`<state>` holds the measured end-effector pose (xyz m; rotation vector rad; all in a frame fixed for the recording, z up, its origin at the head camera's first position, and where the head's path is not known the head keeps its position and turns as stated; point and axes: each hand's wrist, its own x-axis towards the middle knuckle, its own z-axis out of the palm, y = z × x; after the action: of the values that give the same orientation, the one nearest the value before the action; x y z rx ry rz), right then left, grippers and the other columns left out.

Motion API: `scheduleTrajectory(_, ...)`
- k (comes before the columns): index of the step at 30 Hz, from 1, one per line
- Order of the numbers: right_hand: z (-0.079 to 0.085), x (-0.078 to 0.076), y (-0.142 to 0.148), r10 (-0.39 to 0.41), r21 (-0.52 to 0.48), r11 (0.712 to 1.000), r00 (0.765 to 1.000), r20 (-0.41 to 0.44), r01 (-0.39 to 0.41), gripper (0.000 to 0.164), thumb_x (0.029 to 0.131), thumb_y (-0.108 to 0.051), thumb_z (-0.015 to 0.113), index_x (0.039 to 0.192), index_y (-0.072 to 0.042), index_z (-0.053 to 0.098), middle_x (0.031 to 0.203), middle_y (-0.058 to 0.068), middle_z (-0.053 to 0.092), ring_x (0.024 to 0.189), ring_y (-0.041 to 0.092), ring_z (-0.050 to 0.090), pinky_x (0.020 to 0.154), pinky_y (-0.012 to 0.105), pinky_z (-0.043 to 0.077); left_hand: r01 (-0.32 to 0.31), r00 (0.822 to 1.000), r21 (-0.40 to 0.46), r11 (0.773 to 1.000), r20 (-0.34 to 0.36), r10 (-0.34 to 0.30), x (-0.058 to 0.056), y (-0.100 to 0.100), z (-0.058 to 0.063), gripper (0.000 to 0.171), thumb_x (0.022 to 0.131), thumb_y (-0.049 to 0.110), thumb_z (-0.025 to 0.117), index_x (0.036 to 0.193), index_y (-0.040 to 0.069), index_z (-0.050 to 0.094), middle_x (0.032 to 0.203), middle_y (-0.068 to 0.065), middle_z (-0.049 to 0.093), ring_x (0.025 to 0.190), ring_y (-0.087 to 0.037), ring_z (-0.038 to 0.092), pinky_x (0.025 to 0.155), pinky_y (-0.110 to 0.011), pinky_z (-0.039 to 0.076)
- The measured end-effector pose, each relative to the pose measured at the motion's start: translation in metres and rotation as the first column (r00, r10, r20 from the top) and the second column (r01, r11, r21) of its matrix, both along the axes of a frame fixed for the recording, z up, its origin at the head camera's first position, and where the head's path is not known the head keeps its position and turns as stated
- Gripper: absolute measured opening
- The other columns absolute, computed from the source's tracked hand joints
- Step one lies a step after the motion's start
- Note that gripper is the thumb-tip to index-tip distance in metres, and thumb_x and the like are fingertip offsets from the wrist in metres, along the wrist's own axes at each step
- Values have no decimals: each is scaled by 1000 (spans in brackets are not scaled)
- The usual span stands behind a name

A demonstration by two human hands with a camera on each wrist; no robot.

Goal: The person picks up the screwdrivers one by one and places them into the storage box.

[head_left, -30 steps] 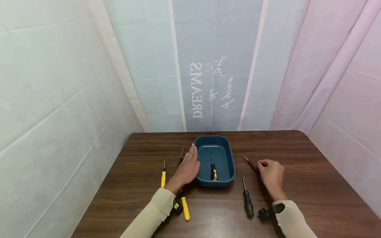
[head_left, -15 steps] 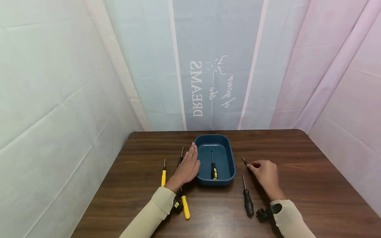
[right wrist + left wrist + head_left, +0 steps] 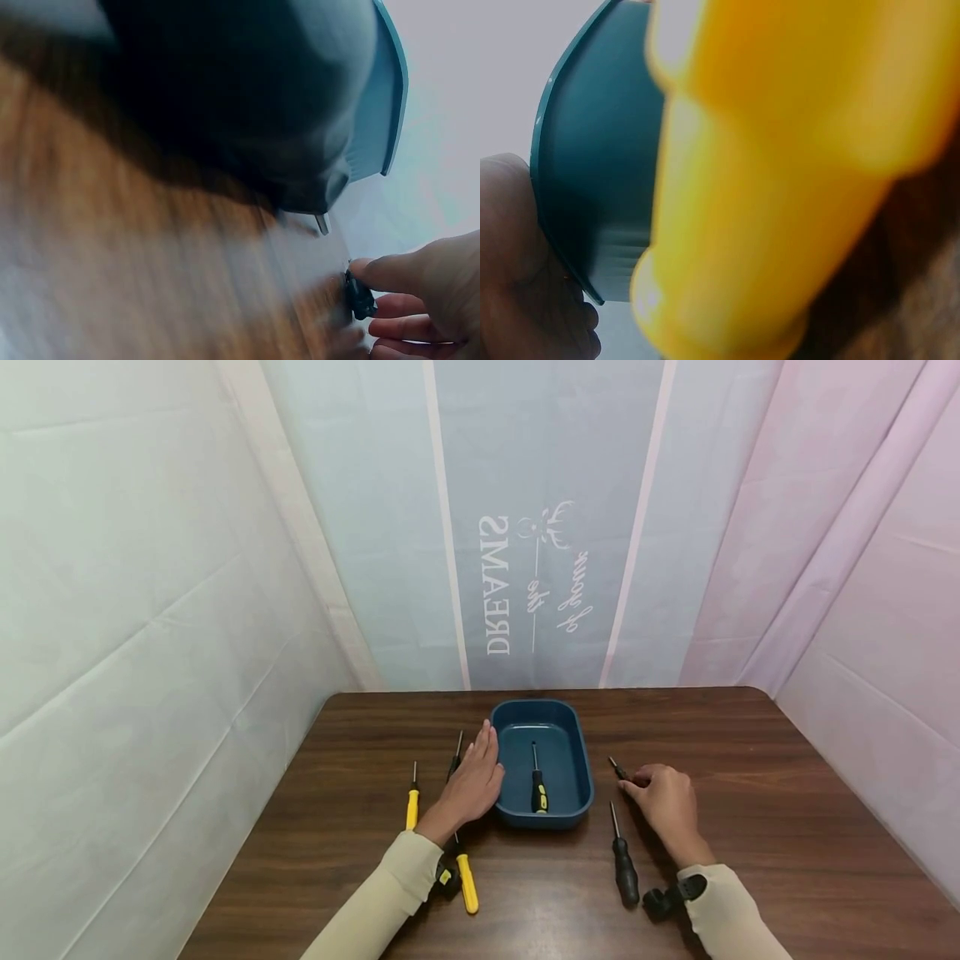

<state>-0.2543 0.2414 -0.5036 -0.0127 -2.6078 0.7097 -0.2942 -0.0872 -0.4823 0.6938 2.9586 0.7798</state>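
Note:
In the head view my left hand (image 3: 472, 781) lies with straight fingers along the left side of a blue tray (image 3: 543, 821). A screwdriver with a black and yellow handle (image 3: 539, 792) lies inside the tray. To the tray's right, my right hand (image 3: 663, 802) pinches a small black screwdriver (image 3: 617, 768) between thumb and fingers, close to the tabletop. The right wrist view shows the thumb against its dark handle (image 3: 360, 296). Nearer me lies a larger black screwdriver (image 3: 626, 872), whose handle fills much of that view.
Left of the tray lie a yellow screwdriver (image 3: 412, 810) and a second yellow-handled one (image 3: 467, 885) by my left wrist. A black screwdriver (image 3: 454, 766) is partly hidden behind my left hand. A patterned curtain (image 3: 555, 460) hangs behind the wooden table (image 3: 540, 902).
My right hand has shifted a little left toward the tray, and the small screwdriver's tip has moved slightly left with it. The left hand and the tray stay in place.

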Motion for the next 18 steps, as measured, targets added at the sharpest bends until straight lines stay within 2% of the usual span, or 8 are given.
scheduleTrajectory(5, -1, 0, 1, 2, 6, 1000, 1000, 4, -2, 17, 79, -16, 87, 84, 0, 81, 96, 20, 76, 85, 39, 71, 73, 55, 56, -3, 1000, 3, 1000, -7, 3, 0, 1, -1, 64, 110, 28, 34, 162, 4, 5, 170, -3, -9, 156, -17, -1, 125, -42, 11)
scheduleTrajectory(8, -1, 0, 1, -3, 8, 1000, 1000, -5, 3, 16, 79, -13, 87, 82, 1, 81, 101, 21, 75, 90, 41, 71, 76, 57, 56, 2, 1000, 7, 1000, -23, -2, -1, 1, -1, 64, 110, 27, 35, 162, 2, 7, 171, -6, -6, 156, -18, 1, 125, -44, 13)
scheduleTrajectory(18, -5, 0, 1, -19, 0, 1000, 1000, -22, 19, 10, 80, -8, 84, 79, 1, 80, 98, 20, 76, 86, 40, 71, 73, 56, 56, -6, 1000, 1, 1000, -15, 6, 1, 1, -3, 64, 110, 28, 35, 162, 2, 7, 171, -8, -5, 156, -20, 2, 125, -44, 13)
